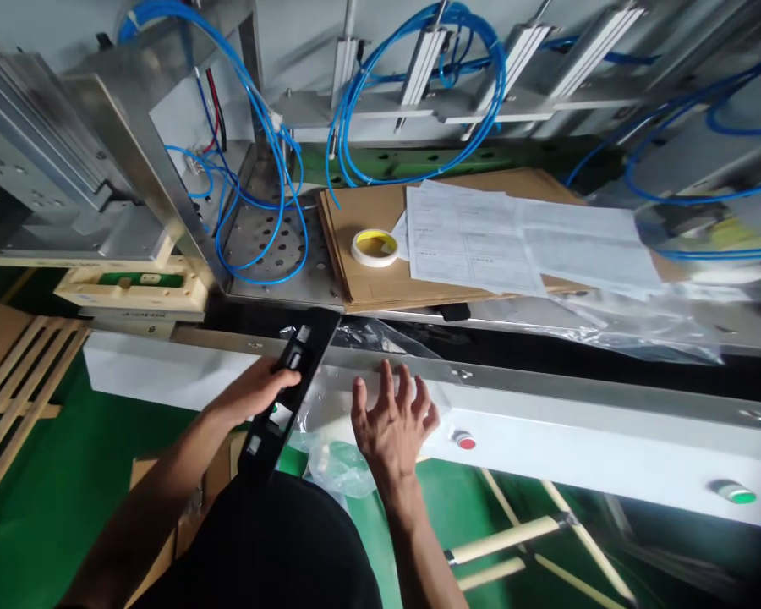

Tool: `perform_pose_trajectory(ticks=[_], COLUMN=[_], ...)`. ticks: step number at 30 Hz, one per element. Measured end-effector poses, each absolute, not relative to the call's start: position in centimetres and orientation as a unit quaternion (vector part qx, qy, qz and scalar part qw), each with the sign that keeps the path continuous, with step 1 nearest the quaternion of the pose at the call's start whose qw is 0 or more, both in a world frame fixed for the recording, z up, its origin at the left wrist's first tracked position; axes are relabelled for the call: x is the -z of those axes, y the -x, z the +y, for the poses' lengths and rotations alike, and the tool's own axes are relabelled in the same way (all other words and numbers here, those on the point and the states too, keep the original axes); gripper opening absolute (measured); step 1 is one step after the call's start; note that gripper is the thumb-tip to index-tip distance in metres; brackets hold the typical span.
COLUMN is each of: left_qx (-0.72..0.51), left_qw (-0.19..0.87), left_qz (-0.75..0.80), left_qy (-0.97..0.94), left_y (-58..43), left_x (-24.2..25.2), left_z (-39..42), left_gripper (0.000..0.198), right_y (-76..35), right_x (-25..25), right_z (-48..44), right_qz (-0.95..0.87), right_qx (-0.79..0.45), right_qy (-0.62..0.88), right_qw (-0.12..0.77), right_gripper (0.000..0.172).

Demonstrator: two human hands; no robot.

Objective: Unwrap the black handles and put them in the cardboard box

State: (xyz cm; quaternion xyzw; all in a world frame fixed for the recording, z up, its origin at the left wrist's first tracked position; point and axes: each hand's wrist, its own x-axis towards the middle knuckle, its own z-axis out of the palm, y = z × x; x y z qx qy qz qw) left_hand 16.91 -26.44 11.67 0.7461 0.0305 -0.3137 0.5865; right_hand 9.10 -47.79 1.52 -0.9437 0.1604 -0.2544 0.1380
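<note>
Here's my left hand (257, 391) gripping a long black plastic-looking strip with rectangular cut-outs (293, 396), thumb pressed on its face, likely to steady it. It slants right in front of my body, upper end over the long white machine rail (545, 431). My right hand (394, 427) is open, fingers spread, by a crumpled clear plastic bag (339, 465), apparently draped where the rail supports it; whether they touch, I can't tell.

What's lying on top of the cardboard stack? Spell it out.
On the cardboard stack lie a roll of tape and printed papers. Whatever the papers cover can't be seen.
</note>
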Motion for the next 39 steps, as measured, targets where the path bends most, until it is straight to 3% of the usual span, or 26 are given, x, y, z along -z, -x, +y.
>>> perform_pose_trajectory(ticks=[4,8,11,18,22,26,32,36,38,39], left_qx=[0.349,0.356,0.359,0.365,0.376,0.363,0.353,0.358,0.356,0.353], left_qw=[0.587,0.578,0.567,0.568,0.580,0.575,0.588,0.571,0.572,0.577], left_qz=[0.033,0.027,0.022,0.039,0.042,0.033,0.061,0.065,0.065,0.067], left_qy=[-0.730,-0.733,-0.741,-0.736,-0.721,-0.732,-0.725,-0.736,-0.736,-0.733], left_y=[-17.6,-18.6,-18.8,-19.2,-19.6,-20.0,-20.9,-21.8,-22.2,-22.5], left_x=[-9.4,-8.4,-8.1,-8.9,-9.6,-9.5,-9.6,-10.3,-10.4,-10.4], left_z=[-27.9,-27.7,-27.4,-26.9,-26.6,-26.5,-26.8,-27.4,-27.8,-28.0], left_gripper=[0.042,0.040,0.039,0.048,0.055,0.057,0.050,0.042,0.041,0.043], right_y=[-11.2,-15.0,-17.3,-18.2,-18.6,-19.0,-15.3,-12.2,-11.4,-11.3], right_x=[-3.2,-5.4,-6.1,-6.1,-7.3,-8.4,-7.1,-5.0,-3.9,-3.3], right_z=[-50.8,-55.2,-57.4,-60.7,-62.4,-63.2,-64.5,-61.8,-59.3,-58.2], right_qz=[0.128,0.051,-0.027,0.185,0.199,0.224,0.261,0.164,-0.002,-0.069], right_qx=[0.269,0.254,0.190,0.046,-0.039,-0.086,0.035,0.257,0.240,0.208], right_qy=[0.947,0.965,0.980,0.906,0.850,0.820,0.819,0.887,0.936,0.951], right_qw=[0.122,0.042,0.052,0.378,0.486,0.520,0.510,0.347,0.259,0.217], right_gripper=[0.038,0.037,0.032,0.025,0.029,0.039,0.066,0.055,0.062,0.073])
